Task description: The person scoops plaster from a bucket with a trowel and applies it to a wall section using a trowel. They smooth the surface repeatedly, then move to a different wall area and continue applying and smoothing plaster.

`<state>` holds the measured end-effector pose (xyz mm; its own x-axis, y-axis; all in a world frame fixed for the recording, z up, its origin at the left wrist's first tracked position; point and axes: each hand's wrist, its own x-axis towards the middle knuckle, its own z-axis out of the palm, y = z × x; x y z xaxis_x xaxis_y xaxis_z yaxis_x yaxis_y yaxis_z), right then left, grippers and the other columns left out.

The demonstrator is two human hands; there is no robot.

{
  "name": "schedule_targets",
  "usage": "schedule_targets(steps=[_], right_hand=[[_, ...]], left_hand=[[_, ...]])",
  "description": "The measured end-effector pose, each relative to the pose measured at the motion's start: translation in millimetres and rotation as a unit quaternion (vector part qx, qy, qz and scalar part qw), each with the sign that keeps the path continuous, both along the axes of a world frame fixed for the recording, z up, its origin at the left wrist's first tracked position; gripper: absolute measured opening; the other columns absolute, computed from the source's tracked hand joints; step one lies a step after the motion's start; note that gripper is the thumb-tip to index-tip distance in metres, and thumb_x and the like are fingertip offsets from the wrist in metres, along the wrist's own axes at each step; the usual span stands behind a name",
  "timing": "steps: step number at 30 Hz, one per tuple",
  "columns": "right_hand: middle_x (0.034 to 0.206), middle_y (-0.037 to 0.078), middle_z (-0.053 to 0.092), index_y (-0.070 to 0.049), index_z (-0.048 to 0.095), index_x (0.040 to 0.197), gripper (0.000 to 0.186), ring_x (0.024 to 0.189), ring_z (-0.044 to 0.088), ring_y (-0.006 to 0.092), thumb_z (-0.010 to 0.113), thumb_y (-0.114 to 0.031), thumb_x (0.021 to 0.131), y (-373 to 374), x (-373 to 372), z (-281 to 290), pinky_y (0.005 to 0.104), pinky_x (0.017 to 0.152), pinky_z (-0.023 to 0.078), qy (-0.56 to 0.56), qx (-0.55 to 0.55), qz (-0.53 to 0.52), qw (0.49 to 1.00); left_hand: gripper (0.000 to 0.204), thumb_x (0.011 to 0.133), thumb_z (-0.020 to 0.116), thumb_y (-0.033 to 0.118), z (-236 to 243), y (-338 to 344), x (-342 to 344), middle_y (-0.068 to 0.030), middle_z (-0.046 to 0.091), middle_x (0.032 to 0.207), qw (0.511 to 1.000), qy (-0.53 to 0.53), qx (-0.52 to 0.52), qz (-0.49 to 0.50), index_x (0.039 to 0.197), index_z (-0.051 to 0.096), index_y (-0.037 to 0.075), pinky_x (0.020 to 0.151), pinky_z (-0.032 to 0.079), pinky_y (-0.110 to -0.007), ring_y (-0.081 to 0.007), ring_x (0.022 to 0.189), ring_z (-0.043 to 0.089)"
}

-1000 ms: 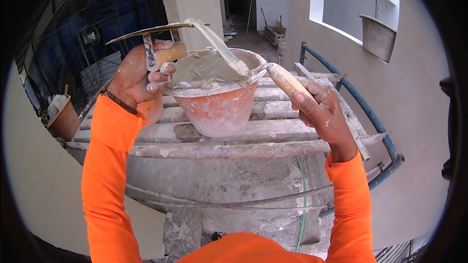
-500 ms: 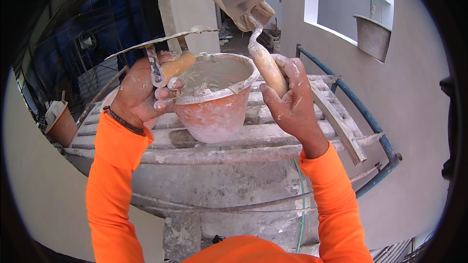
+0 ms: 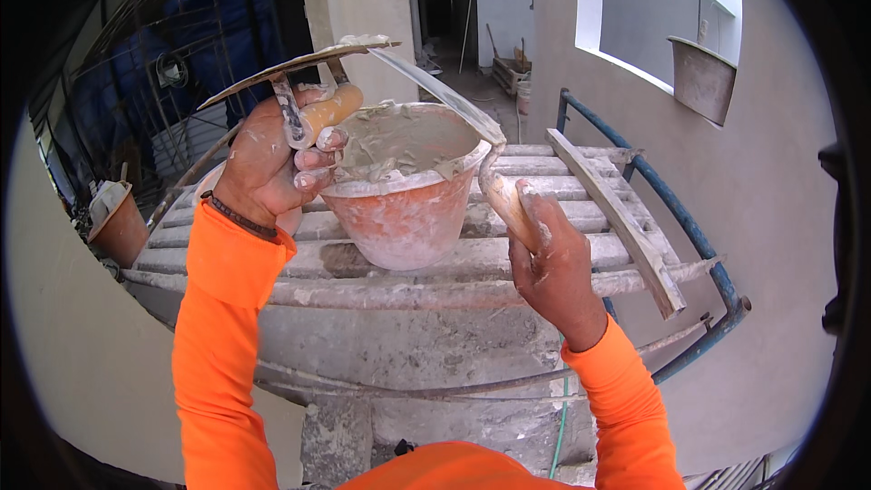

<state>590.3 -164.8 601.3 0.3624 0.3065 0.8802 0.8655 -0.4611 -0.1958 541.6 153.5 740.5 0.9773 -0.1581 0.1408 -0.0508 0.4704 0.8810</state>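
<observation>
My left hand [image 3: 254, 163] is closed round the yellow handle of a flat metal float [image 3: 259, 77], held level with paste on its plate. My right hand [image 3: 553, 263] grips the pale wooden handle of a trowel [image 3: 435, 95], whose blade reaches up-left to the float's edge, touching or very near it. Below both tools an orange, paste-smeared bucket [image 3: 399, 227] holds grey wet plaster [image 3: 390, 141] and stands on a slatted metal scaffold platform [image 3: 485, 249], just right of my left hand. Part of another pale container [image 3: 288, 218] is hidden behind that hand.
A loose bar [image 3: 617, 222] lies along the platform's right side, inside a blue pipe rail [image 3: 689, 227]. At right, a grey bucket [image 3: 703, 82] sits in a wall opening. An orange bucket [image 3: 118, 222] is at left. A passage with tools [image 3: 508, 73] lies beyond.
The trowel, raised blade-up half a second ago, has swung down and left to the float's edge. My right hand has dropped. My left hand has shifted slightly right since a second ago.
</observation>
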Motion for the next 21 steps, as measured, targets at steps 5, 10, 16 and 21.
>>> schedule_targets(steps=[5,10,16,21], right_hand=[[0.106,0.022,0.067,0.002,0.056,0.132,0.050,0.087,0.070,0.0385,0.072,0.003,0.084,-23.4,-5.2,-9.6,0.0381,0.074,0.057,0.009,0.046,0.027,0.999],[0.100,0.018,0.067,-0.001,0.057,0.135,0.059,0.082,0.069,0.0285,0.084,-0.011,0.084,-19.2,-19.0,6.4,0.0346,0.070,0.056,0.005,-0.005,0.092,0.996],[0.101,0.016,0.067,-0.009,0.058,0.138,0.060,0.075,0.069,0.0306,0.082,-0.026,0.085,24.2,-24.0,10.2,0.0397,0.058,0.056,-0.049,-0.030,0.113,0.992],[0.110,0.021,0.067,-0.003,0.055,0.138,0.053,0.078,0.071,0.0363,0.072,-0.023,0.093,50.1,-8.0,27.3,0.0445,0.060,0.056,-0.004,-0.035,0.041,0.999]], left_hand=[[0.038,0.109,0.043,0.032,-3.9,10.6,4.5,-0.0108,0.063,0.069,0.974,-0.106,0.158,0.123,0.127,0.054,0.001,0.037,0.044,-0.022,-0.0101,0.044,0.052],[0.029,0.107,0.051,0.029,-9.5,16.4,0.3,-0.0051,0.059,0.065,0.944,-0.107,0.246,0.191,0.110,0.063,0.002,0.037,0.038,-0.023,-0.0087,0.044,0.048],[0.025,0.106,0.051,0.023,-16.4,22.6,-9.3,-0.0048,0.058,0.063,0.954,-0.063,0.197,0.219,0.105,0.064,0.001,0.039,0.040,-0.022,-0.0092,0.045,0.049],[0.022,0.103,0.053,0.019,-11.2,25.8,-22.0,-0.0032,0.053,0.059,0.960,-0.092,0.227,0.134,0.096,0.063,0.000,0.037,0.038,-0.023,-0.0092,0.042,0.044]])
